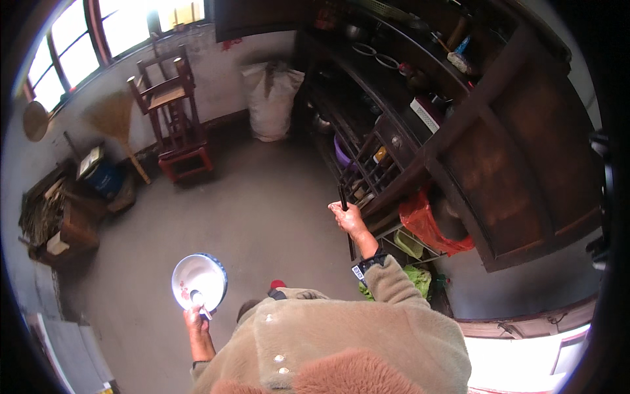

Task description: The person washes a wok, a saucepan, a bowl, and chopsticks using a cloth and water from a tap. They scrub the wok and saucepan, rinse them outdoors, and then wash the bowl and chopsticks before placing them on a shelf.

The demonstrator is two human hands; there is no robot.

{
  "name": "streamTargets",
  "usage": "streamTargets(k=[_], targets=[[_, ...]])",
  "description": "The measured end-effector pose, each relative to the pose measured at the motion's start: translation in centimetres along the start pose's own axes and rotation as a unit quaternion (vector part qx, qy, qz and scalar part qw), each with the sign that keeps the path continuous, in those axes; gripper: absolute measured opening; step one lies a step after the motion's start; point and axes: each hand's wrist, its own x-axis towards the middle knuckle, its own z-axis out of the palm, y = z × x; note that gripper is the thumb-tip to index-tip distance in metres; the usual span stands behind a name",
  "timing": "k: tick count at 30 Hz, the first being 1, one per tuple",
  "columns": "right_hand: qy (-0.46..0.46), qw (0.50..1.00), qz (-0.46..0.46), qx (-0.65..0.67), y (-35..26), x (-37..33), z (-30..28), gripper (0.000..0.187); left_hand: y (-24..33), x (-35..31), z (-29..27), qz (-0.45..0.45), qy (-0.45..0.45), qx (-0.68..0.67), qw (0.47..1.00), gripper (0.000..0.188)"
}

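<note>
My left hand (195, 323) is closed on the near rim of a round bowl (209, 274), white inside with a blue-patterned outside and red marks. A white spoon (199, 302) lies in the bowl by my fingers, its handle over the rim. The bowl is held out over the floor on the left. At the front of the dark wooden cabinet (518, 148), my right hand (350, 218) is closed round a narrow dark bar (342, 197). Whether that bar is a door edge or a loose stick is unclear. A dark cuff shows at my right wrist.
Shelves hold bowls, a purple basin (342, 152) and a white box (425, 115). Below my right arm are a red plastic bag (430, 223) and green leaves (417, 281). Along the far wall stand a white sack (272, 105), stacked wooden chairs (172, 111), a broom (118, 125) and firewood (41, 213).
</note>
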Motion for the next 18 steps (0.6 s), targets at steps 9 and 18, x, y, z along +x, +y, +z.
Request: streamTargets(k=[9, 18], targets=[[0.238, 0.889, -0.21, -0.331, -9.8, 21.8, -8.7, 0.023, 7.4, 20.3, 16.5, -0.023, -0.006, 0.035, 0.999, 0.057], [0.387, 0.759, 0.012, -0.523, -19.9, 36.4, -22.7, 0.033, 13.8, 37.2, 46.0, -0.011, -0.116, 0.086, 0.99, 0.061]])
